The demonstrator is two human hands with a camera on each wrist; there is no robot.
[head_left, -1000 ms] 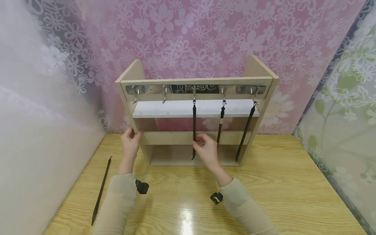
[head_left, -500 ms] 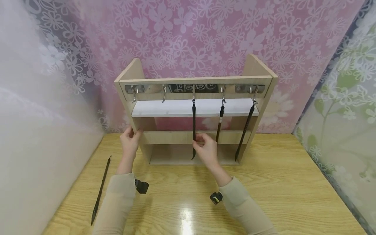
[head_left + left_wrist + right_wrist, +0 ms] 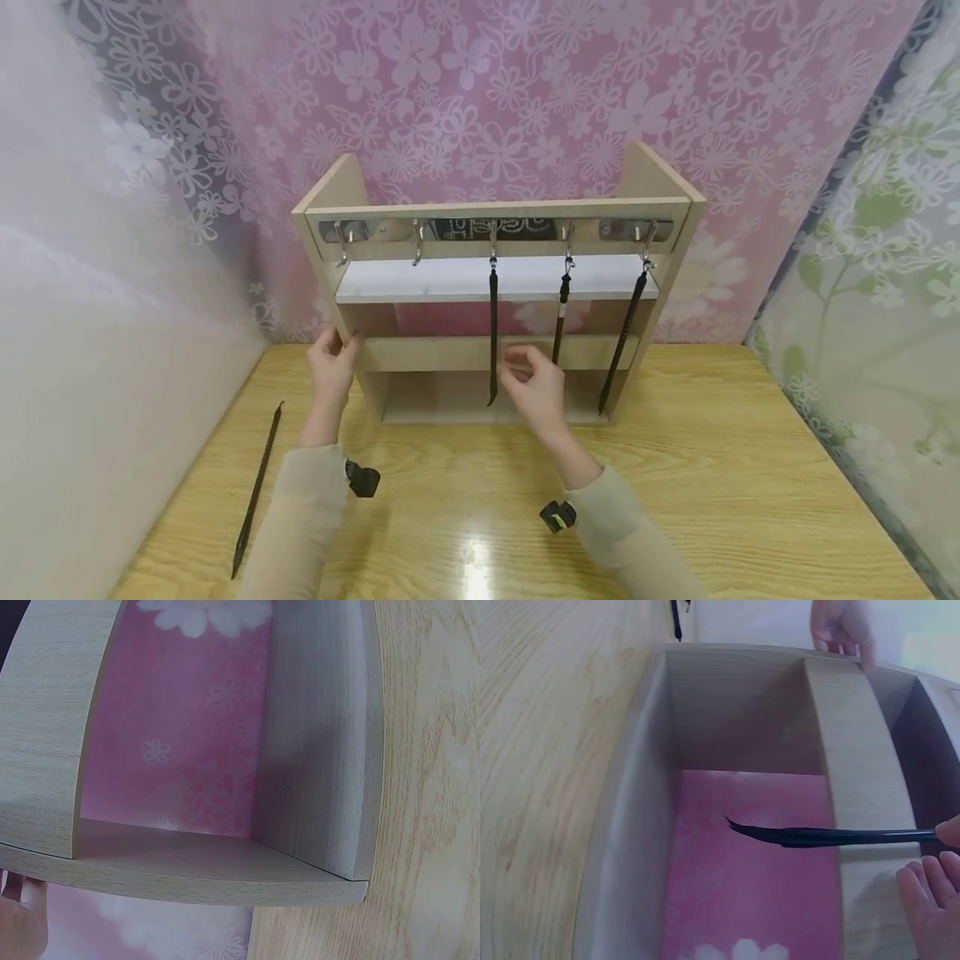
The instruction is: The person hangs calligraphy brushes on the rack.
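Observation:
A small wooden shelf [image 3: 427, 354] with a metal hook rail [image 3: 390, 229] stands on the table. My left hand [image 3: 331, 367] grips its left side panel; in the left wrist view only part of that hand [image 3: 22, 922] shows at the lower left. From the middle hook hangs a dark calligraphy brush [image 3: 493, 325], its bent tip [image 3: 757, 831] pointing down. Just right of this brush is my right hand [image 3: 534, 387], thumb and fingers parted, holding nothing. Two more calligraphy brushes hang on the right, one brown-handled [image 3: 561, 321] and one black [image 3: 624, 342].
Another dark calligraphy brush [image 3: 257, 492] lies on the table at the left, beside my left forearm. The two left hooks [image 3: 417, 243] carry nothing. A floral pink backdrop [image 3: 480, 92] rises behind the shelf, and a pale wall [image 3: 112, 333] bounds the table's left edge.
My right hand has let go of the middle brush and moved slightly right, its fingers parting. The brush hangs from its hook. My left hand stays on the side panel.

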